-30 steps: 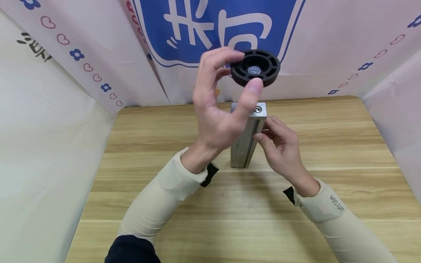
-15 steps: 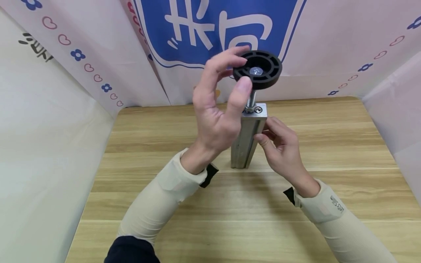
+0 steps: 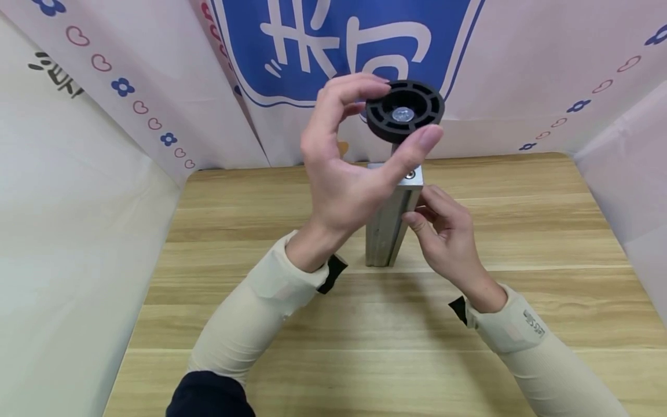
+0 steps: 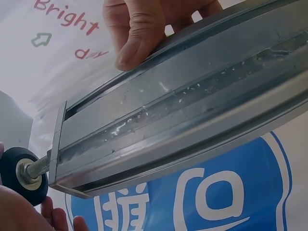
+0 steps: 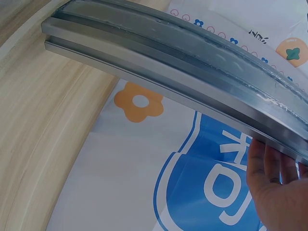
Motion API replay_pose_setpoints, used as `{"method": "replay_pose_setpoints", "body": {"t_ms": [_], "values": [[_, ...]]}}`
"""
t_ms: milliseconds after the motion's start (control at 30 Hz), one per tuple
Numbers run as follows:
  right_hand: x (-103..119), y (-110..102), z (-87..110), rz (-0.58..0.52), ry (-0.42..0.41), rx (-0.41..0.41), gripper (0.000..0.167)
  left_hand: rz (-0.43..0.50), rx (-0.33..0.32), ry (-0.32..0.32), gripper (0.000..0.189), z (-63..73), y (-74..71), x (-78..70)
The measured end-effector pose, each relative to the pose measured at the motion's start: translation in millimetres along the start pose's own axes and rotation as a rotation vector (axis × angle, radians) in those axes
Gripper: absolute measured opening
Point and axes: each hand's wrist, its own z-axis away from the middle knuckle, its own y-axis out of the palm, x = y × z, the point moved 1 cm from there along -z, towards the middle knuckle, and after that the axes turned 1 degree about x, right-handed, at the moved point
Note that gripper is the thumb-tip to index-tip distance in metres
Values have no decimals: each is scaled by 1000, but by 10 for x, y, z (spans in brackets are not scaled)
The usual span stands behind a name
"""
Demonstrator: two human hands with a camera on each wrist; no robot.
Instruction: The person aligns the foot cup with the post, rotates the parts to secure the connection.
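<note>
An aluminium profile [image 3: 384, 231] stands upright on the wooden table. Over its top end sits a black round levelling foot [image 3: 428, 107], joined to the end plate [image 4: 57, 144] by a threaded stem [image 4: 38, 166] seen in the left wrist view. My left hand [image 3: 344, 174] holds the foot by its rim, thumb along the near right side and fingers at the far left. Partway down the profile, my right hand [image 3: 449, 231] grips its right side between thumb and fingers. The left thumb hides part of the end plate in the head view.
The wooden table [image 3: 469, 359] ends at the back against a white printed sheet [image 3: 521, 87] with a blue sign [image 3: 333, 63]. White sheets also hang along the left and right sides. Black pieces [image 3: 333, 274] jut from the wrist bands.
My left thumb first drew back left off the foot's rim, then came forward and right along it. The foot shifted only slightly. My right hand and the profile stayed in place.
</note>
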Motion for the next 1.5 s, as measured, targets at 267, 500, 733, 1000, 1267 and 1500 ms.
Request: {"method": "replay_pose_setpoints", "body": {"t_ms": [267,500,733,1000,1267,1500], "values": [[0,2,-5,-6,5,-2,47,83,27,4,41,21,5,20],[-3,2,0,-2,9,-7,46,91,19,1,35,45,9,38],[-3,3,-3,7,14,-6,41,112,0,19,29,65,-14,59],[-3,1,-2,17,13,-5,41,93,11,22,31,63,-37,72],[-26,-1,4,-8,-4,-2,49,26,26,-9,48,32,-15,32],[-22,-3,8,-3,-5,4,50,-19,19,-32,54,15,5,14]]}}
